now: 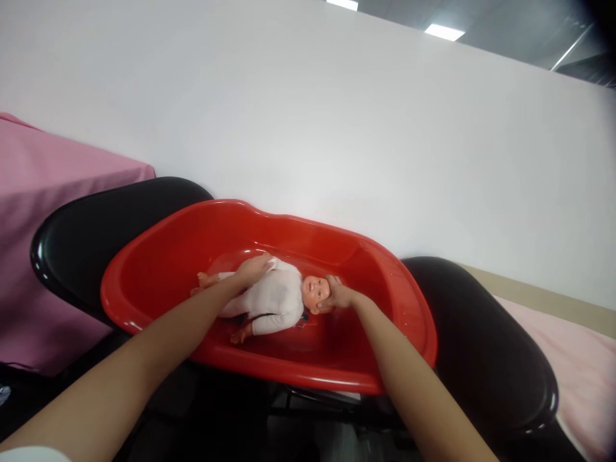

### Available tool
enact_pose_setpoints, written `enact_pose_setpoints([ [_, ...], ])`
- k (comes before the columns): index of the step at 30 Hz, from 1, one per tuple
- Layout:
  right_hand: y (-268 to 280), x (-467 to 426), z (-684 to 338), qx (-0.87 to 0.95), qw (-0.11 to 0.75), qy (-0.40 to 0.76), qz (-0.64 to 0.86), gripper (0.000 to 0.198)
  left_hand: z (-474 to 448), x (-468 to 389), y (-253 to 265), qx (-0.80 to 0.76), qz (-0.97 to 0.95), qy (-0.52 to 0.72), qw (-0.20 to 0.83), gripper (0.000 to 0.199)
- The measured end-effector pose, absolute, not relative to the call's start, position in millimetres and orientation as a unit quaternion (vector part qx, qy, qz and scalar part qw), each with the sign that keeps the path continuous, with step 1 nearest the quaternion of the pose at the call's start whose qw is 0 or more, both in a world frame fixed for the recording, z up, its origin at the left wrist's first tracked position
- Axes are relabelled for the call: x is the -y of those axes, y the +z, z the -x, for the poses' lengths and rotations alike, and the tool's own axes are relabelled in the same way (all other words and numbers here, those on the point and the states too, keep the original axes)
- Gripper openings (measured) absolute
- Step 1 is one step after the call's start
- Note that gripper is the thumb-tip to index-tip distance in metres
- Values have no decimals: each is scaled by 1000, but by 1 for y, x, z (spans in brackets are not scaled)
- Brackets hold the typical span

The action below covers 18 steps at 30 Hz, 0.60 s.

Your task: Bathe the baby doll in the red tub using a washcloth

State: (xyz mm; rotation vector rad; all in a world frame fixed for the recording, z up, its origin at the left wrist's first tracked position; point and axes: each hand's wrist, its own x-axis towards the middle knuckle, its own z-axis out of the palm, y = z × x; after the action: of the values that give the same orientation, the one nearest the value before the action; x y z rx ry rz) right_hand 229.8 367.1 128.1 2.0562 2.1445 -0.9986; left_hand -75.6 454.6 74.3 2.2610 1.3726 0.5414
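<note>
A baby doll (279, 292) in a white long-sleeved suit lies face up in a red plastic baby bathtub (414, 308). Its head points to the right and its bare feet to the left. My right hand (339, 293) is closed around the top of the doll's head, fingers on the far side and thumb nearer me. At the doll's far arm, my left hand (255, 266) grips the white sleeve; my own hand hides part of that arm. The doll's near arm rests along its side. A small dark item (305, 316) shows beside its shoulder, too small to name.
The tub rests between a black chair seat (115, 218) at left and another black seat (486, 340) at right. A white wall (308, 128) stands right behind. Pink cloth (62, 167) drapes at far left, paler pink cloth (577, 366) at far right.
</note>
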Motion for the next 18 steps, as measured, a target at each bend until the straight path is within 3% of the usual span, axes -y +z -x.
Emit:
enact_pose_setpoints([
  [4,129,-366,-229,-689,2,-310,-655,85,53,-439,70,-421,-866,159,217,48],
  [18,134,-363,-226,-677,-11,-333,-656,86,101,-463,63,-584,-787,29,199,51],
])
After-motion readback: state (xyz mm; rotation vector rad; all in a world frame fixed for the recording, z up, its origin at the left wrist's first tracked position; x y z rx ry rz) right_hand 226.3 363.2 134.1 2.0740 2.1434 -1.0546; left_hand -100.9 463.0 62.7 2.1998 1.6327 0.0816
